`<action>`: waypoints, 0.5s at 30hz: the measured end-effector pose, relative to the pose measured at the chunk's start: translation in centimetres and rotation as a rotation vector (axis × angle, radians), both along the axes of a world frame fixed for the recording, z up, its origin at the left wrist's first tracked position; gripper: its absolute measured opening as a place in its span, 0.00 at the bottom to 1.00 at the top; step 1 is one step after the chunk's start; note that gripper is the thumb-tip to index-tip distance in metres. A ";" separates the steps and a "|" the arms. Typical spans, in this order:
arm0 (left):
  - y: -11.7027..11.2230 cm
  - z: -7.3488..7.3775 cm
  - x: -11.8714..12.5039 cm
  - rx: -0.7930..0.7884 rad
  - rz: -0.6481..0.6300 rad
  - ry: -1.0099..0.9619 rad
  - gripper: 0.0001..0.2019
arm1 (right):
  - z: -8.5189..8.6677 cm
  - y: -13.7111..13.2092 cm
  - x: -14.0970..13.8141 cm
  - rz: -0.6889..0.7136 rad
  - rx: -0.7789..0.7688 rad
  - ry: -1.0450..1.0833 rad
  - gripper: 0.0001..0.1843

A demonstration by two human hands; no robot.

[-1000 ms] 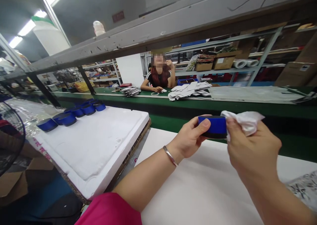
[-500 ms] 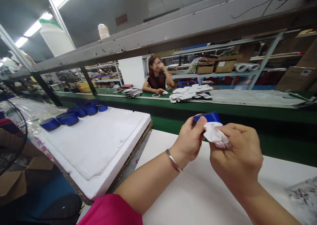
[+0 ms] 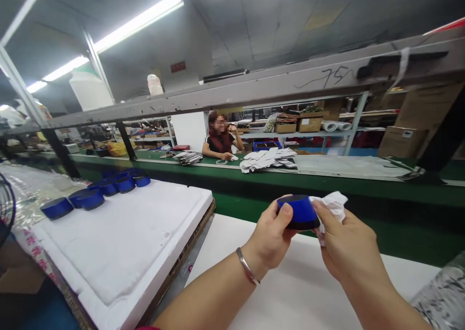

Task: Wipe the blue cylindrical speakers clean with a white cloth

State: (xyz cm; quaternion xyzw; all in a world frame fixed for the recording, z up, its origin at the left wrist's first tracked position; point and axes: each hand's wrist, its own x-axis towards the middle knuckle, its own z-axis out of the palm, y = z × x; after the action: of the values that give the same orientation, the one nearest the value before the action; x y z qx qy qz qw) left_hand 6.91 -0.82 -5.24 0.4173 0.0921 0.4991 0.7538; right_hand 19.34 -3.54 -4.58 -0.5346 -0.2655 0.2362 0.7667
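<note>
My left hand [image 3: 272,233] grips a short blue round piece [image 3: 300,211] with a black top and a dark lower rim, its thumb pressed on the near side. At the right edge of that piece, my right hand [image 3: 347,240] is closed on a crumpled white cloth [image 3: 332,206], which touches or nearly touches the blue side. Both hands are raised above a white work surface [image 3: 290,291]. Several similar blue round pieces [image 3: 90,199] stand grouped at the far left of a white foam board [image 3: 145,238].
Beyond the hands runs a green conveyor belt [image 3: 232,199]. A co-worker [image 3: 221,139] sits across it beside a pile of white flat pieces [image 3: 269,159]. An overhead beam [image 3: 225,97] crosses the view. A clear plastic bag [image 3: 441,291] lies at lower right.
The white cloth has moved from the front of the blue piece to its right side, uncovering the piece. The piece now sits more upright. The camera view has tilted up.
</note>
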 end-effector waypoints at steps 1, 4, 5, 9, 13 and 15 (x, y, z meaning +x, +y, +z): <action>0.1 0.0 0.0 -0.032 -0.013 -0.007 0.45 | 0.1 0.0 0.0 0.013 -0.002 0.011 0.49; 0.3 0.3 -0.3 -0.108 -0.040 -0.020 0.44 | 0.3 -0.1 -0.1 0.055 -0.002 0.018 0.50; 0.2 0.5 -0.4 -0.116 -0.038 -0.028 0.44 | 0.4 -0.2 -0.1 0.063 0.002 0.015 0.50; 0.0 1.3 -0.8 -0.148 -0.019 -0.032 0.45 | 1.1 -1.2 -0.3 0.010 0.027 -0.005 0.48; -0.1 1.5 -0.8 -0.165 0.029 -0.016 0.44 | 1.5 -2.9 -1.8 -0.116 0.067 -0.333 0.32; -0.3 1.5 -0.8 -0.159 0.076 -0.029 0.43 | 1.5 -3.3 -2.3 -0.174 0.117 -0.571 0.27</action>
State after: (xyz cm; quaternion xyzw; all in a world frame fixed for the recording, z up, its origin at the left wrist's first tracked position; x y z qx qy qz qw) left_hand 6.09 -1.10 -3.75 0.3452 0.1363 0.5243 0.7664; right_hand 17.06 -6.88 -3.04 -0.5552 -0.4366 -0.0059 0.7079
